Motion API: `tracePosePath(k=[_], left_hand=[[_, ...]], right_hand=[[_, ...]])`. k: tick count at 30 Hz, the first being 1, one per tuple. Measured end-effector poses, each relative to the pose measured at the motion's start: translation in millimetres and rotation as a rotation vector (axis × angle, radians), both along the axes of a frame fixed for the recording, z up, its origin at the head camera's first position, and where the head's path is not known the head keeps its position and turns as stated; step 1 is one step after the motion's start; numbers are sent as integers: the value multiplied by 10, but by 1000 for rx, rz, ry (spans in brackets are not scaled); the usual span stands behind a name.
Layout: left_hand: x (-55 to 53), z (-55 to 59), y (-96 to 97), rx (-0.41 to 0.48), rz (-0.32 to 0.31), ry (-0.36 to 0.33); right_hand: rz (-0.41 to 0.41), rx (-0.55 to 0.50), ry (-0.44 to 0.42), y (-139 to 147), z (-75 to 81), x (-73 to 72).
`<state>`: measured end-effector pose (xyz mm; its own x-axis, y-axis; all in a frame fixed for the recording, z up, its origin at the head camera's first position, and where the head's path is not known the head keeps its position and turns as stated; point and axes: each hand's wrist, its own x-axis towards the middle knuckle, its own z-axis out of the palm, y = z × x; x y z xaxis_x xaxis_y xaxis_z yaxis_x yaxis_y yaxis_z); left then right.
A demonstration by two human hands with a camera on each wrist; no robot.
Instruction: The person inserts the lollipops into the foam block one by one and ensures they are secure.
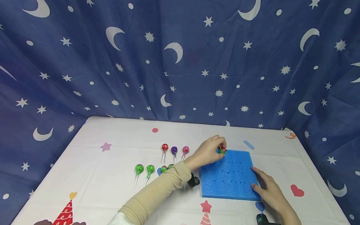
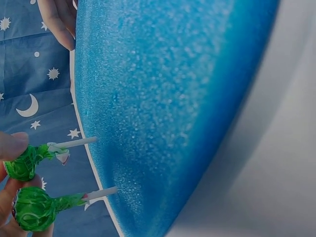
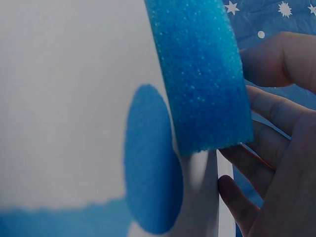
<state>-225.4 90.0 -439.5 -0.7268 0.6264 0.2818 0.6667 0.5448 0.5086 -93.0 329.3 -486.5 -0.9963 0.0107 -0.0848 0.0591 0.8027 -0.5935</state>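
Observation:
At the far left corner of the blue foam board (image 1: 230, 174), my left hand (image 1: 210, 150) pinches a green-wrapped lollipop (image 2: 20, 163) between thumb and finger. Its white stick points to the foam. Close beside it, in front of the same fingers in the left wrist view, is a second green lollipop (image 2: 34, 210), its stick also toward the foam. Rows of small holes dot the board's top. My right hand (image 1: 269, 190) rests at the board's right edge, thumb and fingers (image 3: 276, 106) fairly straight against its side.
Left of the board lie a red lollipop (image 1: 164, 147), a purple lollipop (image 1: 174, 150), a pink lollipop (image 1: 185, 149) and several green lollipops (image 1: 139, 168), some partly hidden by my left forearm. A patterned white cloth (image 1: 116, 191) covers the table; a blue curtain (image 1: 170, 74) hangs behind.

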Motion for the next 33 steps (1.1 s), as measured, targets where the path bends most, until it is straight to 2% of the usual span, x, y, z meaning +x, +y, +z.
tracePosePath(k=[12, 18, 33], left_hand=[[-5, -44, -9, -9, -4, -9], [17, -45, -14, -9, 15, -11], [69, -33, -95, 75, 63, -70]], right_hand=[[-5, 6, -19, 1, -2, -5], [-4, 7, -14, 4, -14, -2], [-6, 1, -22, 8, -17, -1]])
